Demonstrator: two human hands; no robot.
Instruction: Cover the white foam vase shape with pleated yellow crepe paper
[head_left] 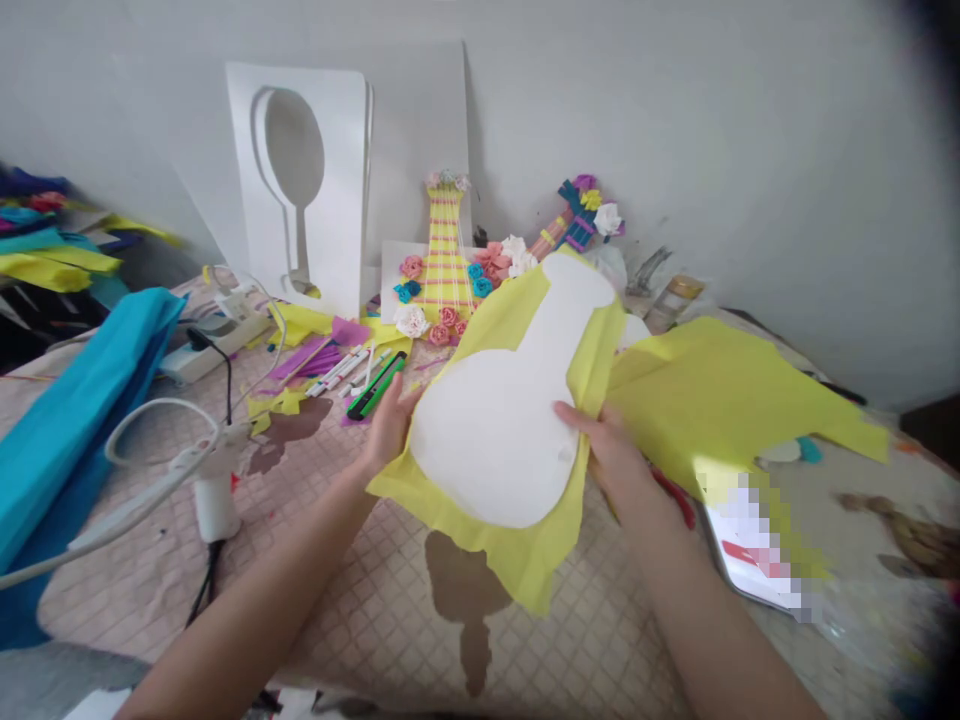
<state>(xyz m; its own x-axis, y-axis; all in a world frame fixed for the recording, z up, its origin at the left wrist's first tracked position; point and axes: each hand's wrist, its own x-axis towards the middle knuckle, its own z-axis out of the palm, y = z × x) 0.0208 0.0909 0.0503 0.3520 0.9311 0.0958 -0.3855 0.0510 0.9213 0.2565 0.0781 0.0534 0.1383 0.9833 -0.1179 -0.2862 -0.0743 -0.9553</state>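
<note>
A white guitar-shaped cutout (495, 430) lies against a larger piece of yellow crepe paper (536, 555), whose uneven edges stick out around it. Both are held up, tilted, above the table. My left hand (390, 425) grips the left edge, most of its fingers hidden behind the paper. On the other side my right hand (611, 440) pinches the edge, its thumb lying on the white face. More yellow crepe paper (720, 390) is spread on the table beyond my right hand. A green utility knife (377, 386) rests just past my left hand.
Decorated yellow guitar shape (445, 250) and white boards (345, 200) lean against the wall. Markers (341, 370) and purple scraps lie at left, near a white glue gun (216, 490) with cables. Blue crepe paper (67, 430) covers the left edge. A phone (750, 540) lies at right.
</note>
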